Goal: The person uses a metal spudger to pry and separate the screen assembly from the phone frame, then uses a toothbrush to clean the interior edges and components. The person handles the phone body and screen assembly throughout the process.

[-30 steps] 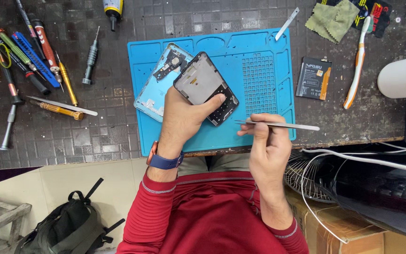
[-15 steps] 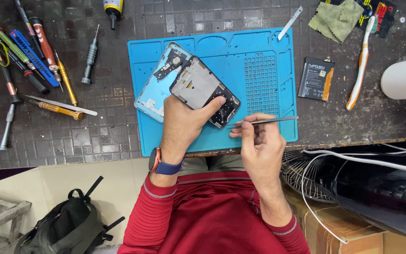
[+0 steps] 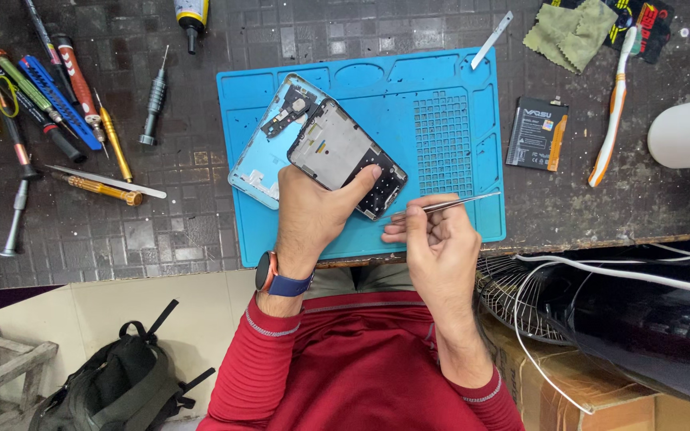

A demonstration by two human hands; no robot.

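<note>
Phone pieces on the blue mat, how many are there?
2. A pale blue phone back shell lies on the blue rubber mat. The dark phone frame overlaps it, under the left hand. The right hand holds thin metal tweezers. Smaller parts may be hidden.

Matt blue rubbery work mat, moulded with ridges and a peg grid. Thin bright-metal tweezers, smooth, slightly shiny. Opened phone body: dull grey metal plate in a black frame. Pale blue plastic back cover, glossy. Dark embossed tabletop, worn matt. Olive cloth, soft, rumpled.
</note>
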